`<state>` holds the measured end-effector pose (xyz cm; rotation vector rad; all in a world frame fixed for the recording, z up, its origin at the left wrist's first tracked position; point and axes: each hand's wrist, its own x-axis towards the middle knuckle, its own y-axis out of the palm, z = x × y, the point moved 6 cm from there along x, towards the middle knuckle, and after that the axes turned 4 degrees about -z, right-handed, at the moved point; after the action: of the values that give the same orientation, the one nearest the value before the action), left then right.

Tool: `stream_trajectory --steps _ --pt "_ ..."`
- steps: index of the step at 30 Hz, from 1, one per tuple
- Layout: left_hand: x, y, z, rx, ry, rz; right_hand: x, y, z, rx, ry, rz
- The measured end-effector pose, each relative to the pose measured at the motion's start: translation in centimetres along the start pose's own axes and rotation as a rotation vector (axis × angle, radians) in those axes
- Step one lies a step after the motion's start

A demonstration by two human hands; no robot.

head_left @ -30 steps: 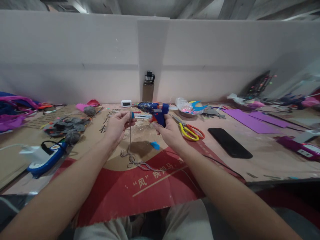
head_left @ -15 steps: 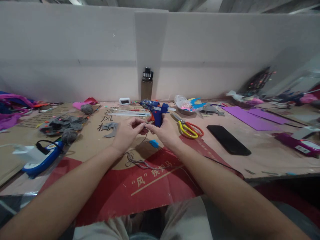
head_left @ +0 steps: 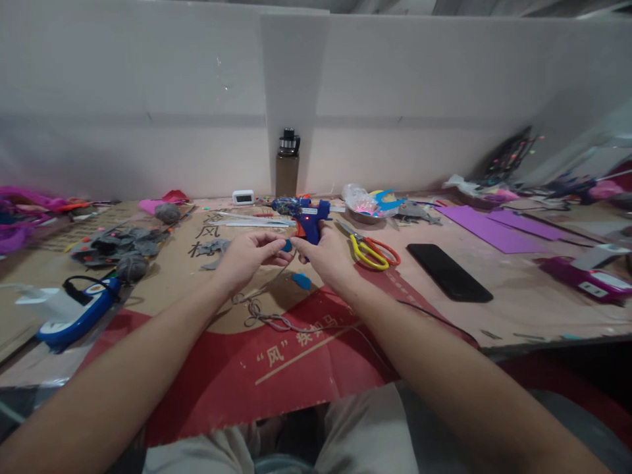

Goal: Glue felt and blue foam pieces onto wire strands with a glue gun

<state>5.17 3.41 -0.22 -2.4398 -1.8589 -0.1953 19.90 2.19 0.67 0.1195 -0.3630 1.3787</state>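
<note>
My left hand (head_left: 251,255) is closed in a pinch on a small blue piece (head_left: 288,245) at the middle of the view. From the other side, my right hand (head_left: 323,258) pinches at the edge of the same piece, the two thumbs nearly meeting. Thin grey cord (head_left: 269,318) runs up from a loose tangle to the fingertips; which fingers hold its end is hidden. Below the hands lies another blue piece (head_left: 301,281). Just behind my right hand is a blue glue gun (head_left: 312,217), its handle partly covered by the fingers.
Scissors (head_left: 371,251) and a black phone (head_left: 448,272) lie to the right, with purple sheets (head_left: 486,227) beyond. A bottle (head_left: 287,164) stands at the wall. On the left are a blue power strip (head_left: 81,322) and grey scraps with yarn balls (head_left: 132,266).
The blue piece now shows between my fingertips, where it was hidden before. My fingers have shifted slightly apart, and the whole view has moved a little.
</note>
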Motion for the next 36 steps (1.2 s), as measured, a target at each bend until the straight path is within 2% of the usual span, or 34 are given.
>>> stream_trajectory --steps 8,11,15,19,24,33,36 --pt "-0.2 -0.5 -1.2 0.085 0.060 -0.148 -0.5 0.0 0.6 -0.016 -0.029 -0.011" --pt "-0.1 -0.9 -1.4 0.032 0.095 -0.207 -0.8 0.5 0.8 0.094 -0.019 0.053" --pt "0.1 -1.2 -1.2 -0.072 0.127 -0.220 -1.0 1.1 0.8 0.301 -0.020 0.143" --pt "0.1 -1.4 -1.2 -0.206 0.118 -0.237 -0.5 0.7 0.6 0.444 -0.034 0.083" --pt "-0.1 -1.3 -1.5 -0.223 0.113 -0.244 0.0 0.0 -0.1 0.423 -0.039 -0.006" --pt "-0.4 -3.2 -3.0 -0.207 0.150 -0.424 -1.2 0.3 1.7 0.261 -0.195 0.107" --pt "-0.6 -3.6 -3.2 -0.242 0.113 -0.464 -1.6 0.4 2.1 0.218 -0.242 0.132"
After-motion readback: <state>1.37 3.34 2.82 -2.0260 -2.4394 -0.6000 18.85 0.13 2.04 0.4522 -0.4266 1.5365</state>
